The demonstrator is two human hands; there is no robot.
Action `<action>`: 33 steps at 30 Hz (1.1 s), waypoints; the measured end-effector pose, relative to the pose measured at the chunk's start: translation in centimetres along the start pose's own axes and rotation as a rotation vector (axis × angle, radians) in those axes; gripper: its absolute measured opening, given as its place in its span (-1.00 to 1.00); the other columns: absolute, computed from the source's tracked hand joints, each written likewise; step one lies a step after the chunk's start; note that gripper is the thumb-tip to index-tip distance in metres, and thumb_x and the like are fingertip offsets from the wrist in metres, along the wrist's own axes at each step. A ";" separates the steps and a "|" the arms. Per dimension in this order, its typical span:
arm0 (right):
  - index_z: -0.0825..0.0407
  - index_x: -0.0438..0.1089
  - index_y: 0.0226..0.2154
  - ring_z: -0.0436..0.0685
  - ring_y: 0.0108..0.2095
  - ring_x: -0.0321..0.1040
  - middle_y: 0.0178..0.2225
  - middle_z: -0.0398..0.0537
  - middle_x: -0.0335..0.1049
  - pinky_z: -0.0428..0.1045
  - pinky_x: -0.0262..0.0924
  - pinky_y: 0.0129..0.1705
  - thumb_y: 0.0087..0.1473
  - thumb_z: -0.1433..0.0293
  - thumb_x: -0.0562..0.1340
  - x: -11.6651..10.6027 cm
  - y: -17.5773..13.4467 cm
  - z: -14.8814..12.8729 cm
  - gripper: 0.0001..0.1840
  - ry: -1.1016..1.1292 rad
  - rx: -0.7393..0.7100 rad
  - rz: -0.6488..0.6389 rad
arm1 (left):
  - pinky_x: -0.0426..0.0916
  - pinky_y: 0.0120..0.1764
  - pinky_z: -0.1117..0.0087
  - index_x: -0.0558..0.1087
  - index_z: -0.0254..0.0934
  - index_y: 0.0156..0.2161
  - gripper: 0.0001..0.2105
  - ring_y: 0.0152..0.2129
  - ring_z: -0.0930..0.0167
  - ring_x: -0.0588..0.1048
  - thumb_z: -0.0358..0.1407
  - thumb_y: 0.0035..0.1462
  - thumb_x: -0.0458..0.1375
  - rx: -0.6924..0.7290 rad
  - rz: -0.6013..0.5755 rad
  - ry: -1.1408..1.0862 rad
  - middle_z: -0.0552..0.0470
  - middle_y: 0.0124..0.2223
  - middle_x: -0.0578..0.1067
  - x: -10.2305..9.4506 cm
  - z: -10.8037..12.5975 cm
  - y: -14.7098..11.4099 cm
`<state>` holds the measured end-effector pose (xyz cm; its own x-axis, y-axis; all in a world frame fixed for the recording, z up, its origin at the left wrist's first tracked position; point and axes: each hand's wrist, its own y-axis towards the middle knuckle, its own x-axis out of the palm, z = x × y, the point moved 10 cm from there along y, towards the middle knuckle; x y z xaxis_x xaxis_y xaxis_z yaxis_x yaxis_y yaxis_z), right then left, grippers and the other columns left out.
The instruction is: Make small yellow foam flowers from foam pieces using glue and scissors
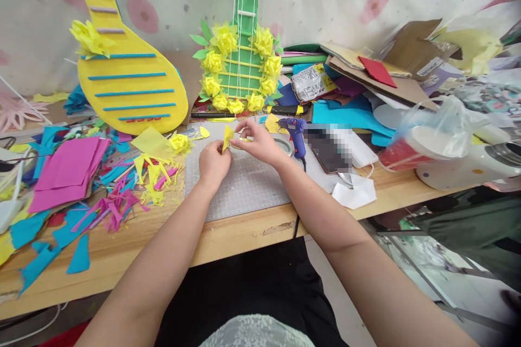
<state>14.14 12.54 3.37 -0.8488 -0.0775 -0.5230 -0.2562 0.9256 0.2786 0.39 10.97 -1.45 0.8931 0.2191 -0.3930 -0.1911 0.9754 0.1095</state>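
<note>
Pinched upright in my left hand [214, 165] is a small yellow crepe-paper flower piece [228, 136]. My right hand [258, 142] is curled close beside it, its fingertips near the paper. Something thin and pale yellow shows between its thumb and fingers, too hidden to name. Both hands are over a grey cutting mat [248, 190]. A roll of tape [285, 146] lies just past the right wrist, partly covered by it. Next to the roll is a purple hot glue gun [297, 135]. Several cut yellow petals [204, 132] lie left of the hands.
A yellow paper lute [130, 81] and a green instrument ringed with yellow flowers [246, 65] lean at the back. Coloured scraps [118, 200] and magenta sheets [67, 173] cover the left. A phone [329, 149], white mask [356, 191] and bagged cup [423, 146] are at right.
</note>
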 end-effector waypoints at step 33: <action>0.08 0.54 -0.37 0.03 -0.34 0.36 -0.40 -0.09 0.49 -0.09 0.15 -0.28 -0.04 0.31 0.22 0.8 0.1 1.8 -0.77 -0.113 0.131 -0.133 | 0.38 -0.45 0.51 0.44 -0.30 -0.25 -0.80 -0.38 0.46 0.40 -0.42 -0.06 0.11 -0.115 -0.198 -0.501 -0.01 -0.20 0.46 3.0 0.0 0.1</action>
<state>14.23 13.25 1.55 -0.7524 -0.1667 -0.6373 -0.2935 0.9509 0.0978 3.09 11.69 -2.65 0.9958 0.0210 0.0896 -0.0180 0.9993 -0.0338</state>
